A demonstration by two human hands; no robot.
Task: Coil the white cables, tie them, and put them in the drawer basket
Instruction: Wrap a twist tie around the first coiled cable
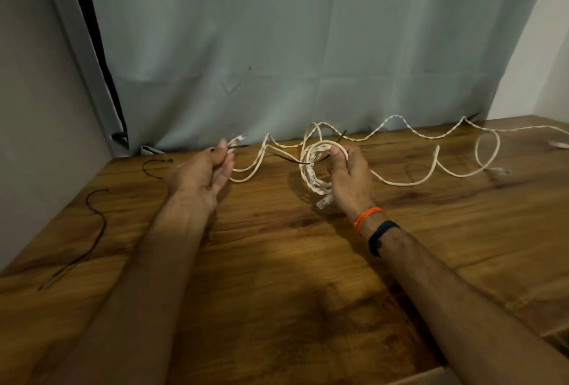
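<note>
Gripping the white coil (314,169), right fingers (337,158) clench; left fingers (220,153) pinch its plug (237,140).

The cables (397,182) are cream-white. The table (277,261) is warm brown with dark wood grain. The curtain (277,45) is pale grey-blue. Orange thread (368,216) and a black band (380,238) ring one wrist.
</note>
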